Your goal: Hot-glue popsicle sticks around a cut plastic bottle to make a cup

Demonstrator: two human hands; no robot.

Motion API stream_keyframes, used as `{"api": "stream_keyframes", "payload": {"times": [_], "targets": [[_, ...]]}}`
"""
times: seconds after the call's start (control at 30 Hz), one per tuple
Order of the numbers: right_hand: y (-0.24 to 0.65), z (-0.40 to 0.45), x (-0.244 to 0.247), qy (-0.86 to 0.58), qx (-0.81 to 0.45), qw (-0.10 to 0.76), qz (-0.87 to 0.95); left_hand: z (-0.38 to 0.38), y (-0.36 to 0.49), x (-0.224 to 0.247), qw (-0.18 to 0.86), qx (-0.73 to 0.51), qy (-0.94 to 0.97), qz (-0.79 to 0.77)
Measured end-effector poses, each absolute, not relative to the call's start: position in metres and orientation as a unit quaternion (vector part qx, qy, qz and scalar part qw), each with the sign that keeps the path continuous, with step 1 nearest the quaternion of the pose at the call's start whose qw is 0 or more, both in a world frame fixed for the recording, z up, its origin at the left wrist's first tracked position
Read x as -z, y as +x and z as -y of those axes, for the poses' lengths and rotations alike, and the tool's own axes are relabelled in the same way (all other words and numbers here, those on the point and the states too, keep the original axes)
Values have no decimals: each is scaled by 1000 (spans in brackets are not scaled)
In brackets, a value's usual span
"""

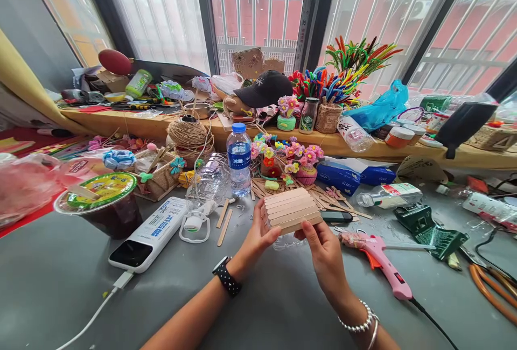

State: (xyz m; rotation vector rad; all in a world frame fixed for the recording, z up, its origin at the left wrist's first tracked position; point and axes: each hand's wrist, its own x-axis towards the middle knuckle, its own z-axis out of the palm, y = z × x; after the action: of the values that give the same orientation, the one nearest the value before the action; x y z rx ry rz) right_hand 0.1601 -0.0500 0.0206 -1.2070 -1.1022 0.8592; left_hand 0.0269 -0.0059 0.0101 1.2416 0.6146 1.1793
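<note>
Between my two hands is a small panel of popsicle sticks (290,207), its sticks lying side by side, tilted toward me above the grey table. My left hand (262,234) grips its left edge, thumb at the near corner. My right hand (323,245) holds the near right edge between thumb and fingers. Under the panel shows part of a clear plastic piece (288,241), mostly hidden. Right of my right hand lies a pink hot glue gun (379,261). Two loose popsicle sticks (224,227) lie left of my left hand, and more are heaped behind the panel.
A water bottle (239,161) stands behind my hands. To the left are a white power bank (151,234) with a cable and a lidded drink cup (109,204). Orange-handled scissors (490,291) lie far right. Crafts and pipe cleaners (323,86) crowd the wooden ledge (226,133).
</note>
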Motion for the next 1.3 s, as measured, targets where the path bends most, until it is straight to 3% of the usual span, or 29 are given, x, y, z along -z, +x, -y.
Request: {"api": "stream_keyframes", "payload": {"times": [0.63, 0.93, 1.3], "targets": [[178, 44, -34, -495, -384, 621, 471, 2, 28, -4, 620, -499, 556, -238], [176, 47, -35, -517, -321, 631, 481, 6, 32, -7, 640, -509, 520, -247], [183, 46, -36, -543, -241, 607, 528, 9, 30, -9, 699, -421, 525, -243]]}}
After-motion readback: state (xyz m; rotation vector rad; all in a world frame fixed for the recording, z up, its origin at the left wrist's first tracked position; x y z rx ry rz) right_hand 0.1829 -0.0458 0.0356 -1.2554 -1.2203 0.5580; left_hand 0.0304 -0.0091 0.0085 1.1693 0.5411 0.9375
